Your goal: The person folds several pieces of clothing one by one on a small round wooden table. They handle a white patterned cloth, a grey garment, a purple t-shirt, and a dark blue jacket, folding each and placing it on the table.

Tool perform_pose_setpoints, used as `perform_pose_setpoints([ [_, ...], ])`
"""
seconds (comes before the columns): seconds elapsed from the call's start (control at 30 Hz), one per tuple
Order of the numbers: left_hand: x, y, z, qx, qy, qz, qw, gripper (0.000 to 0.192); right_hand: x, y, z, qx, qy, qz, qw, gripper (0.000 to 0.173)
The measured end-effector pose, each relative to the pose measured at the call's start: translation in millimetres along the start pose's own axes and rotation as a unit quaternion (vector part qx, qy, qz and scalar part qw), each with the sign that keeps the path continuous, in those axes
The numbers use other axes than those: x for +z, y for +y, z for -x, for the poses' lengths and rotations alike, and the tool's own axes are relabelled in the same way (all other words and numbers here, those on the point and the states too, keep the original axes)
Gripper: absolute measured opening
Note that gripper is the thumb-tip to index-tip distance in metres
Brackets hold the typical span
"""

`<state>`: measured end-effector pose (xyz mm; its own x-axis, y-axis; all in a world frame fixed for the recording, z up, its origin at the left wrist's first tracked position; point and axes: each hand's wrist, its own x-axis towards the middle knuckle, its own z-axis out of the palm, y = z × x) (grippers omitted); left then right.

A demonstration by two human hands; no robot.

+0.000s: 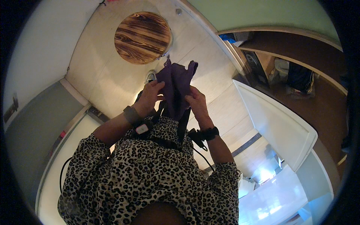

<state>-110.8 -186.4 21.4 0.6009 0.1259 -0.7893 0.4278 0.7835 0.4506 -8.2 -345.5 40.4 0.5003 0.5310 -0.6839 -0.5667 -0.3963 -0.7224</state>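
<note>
A dark purple cloth item (pixel 175 78), perhaps a small bag or a folded garment, is held up in front of my waist. My left hand (pixel 150 95) pinches its left edge between thumb and fingers. On the opposite edge, my right hand (pixel 198 102) grips the fabric the same way. A dark fold runs down the middle of the cloth, and a small loop or tassel sticks up at its top left. Black bands with devices circle both wrists. The lower end of the cloth overlaps dark straps near my body, so where it ends is hard to tell.
A round wooden stool (pixel 143 38) with a dark striped grain stands ahead on the pale tiled floor (pixel 95 64). To the right are brown shelves (pixel 292 50) holding folded and bagged things, and a white panel (pixel 275 123). A white wall or door (pixel 50 42) rises at left.
</note>
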Motion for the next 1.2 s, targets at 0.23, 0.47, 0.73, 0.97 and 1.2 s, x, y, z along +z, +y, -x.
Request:
perform_pose_setpoints([
  [0.23,17,11,-5,0.033,0.046,-0.089,0.994,0.021,5,1,4,-0.164,0.013,0.213,0.963,0.047],
  [0.47,26,14,-2,0.083,0.017,-0.201,0.976,0.020,18,-9,4,-0.184,-0.025,0.313,0.931,0.060],
  [0.73,11,10,-12,0.106,0.046,-0.155,0.981,0.020,25,-16,3,-0.092,-0.109,0.361,0.922,0.073],
  [0.97,15,17,-4,0.041,0.043,-0.103,0.993,0.026,28,-16,-1,-0.106,-0.115,0.370,0.916,0.072],
  [1.2,11,15,-15,-0.081,-0.027,-0.050,0.995,0.030,37,-20,-4,-0.151,-0.146,0.368,0.906,0.065],
])
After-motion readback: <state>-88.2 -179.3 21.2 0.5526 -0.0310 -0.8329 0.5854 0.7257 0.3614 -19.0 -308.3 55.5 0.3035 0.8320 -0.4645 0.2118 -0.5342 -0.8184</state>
